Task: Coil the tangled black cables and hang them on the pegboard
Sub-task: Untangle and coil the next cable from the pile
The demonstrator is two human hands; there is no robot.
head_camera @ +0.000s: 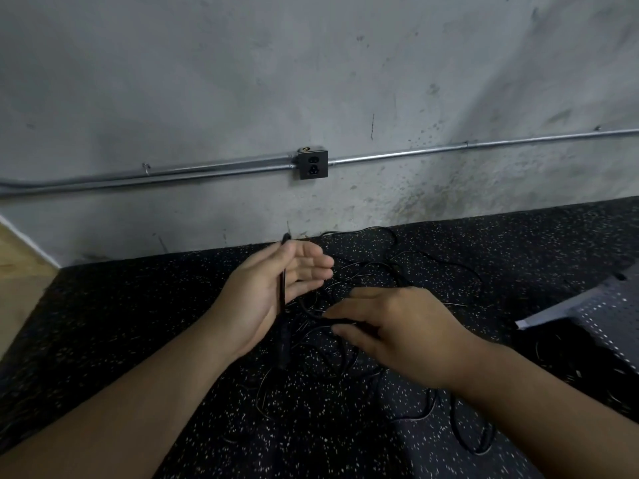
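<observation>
A tangle of thin black cables [366, 271] sprawls over the dark speckled floor mat [138, 323] in front of me. My left hand [273, 292] is palm up with fingers nearly straight; a black cable strand runs across its palm under the thumb, and its end sticks up past the fingers. To its right, my right hand [390, 330] pinches a black cable between thumb and fingers just above the tangle. A grey perforated pegboard [608, 305] lies at the right edge, partly out of view.
A grey concrete wall rises behind the mat, with a metal conduit [207, 169] and a dark socket box [313, 164] on it. Wooden flooring [17, 271] shows at the far left. More cable loops [477, 433] trail at the lower right.
</observation>
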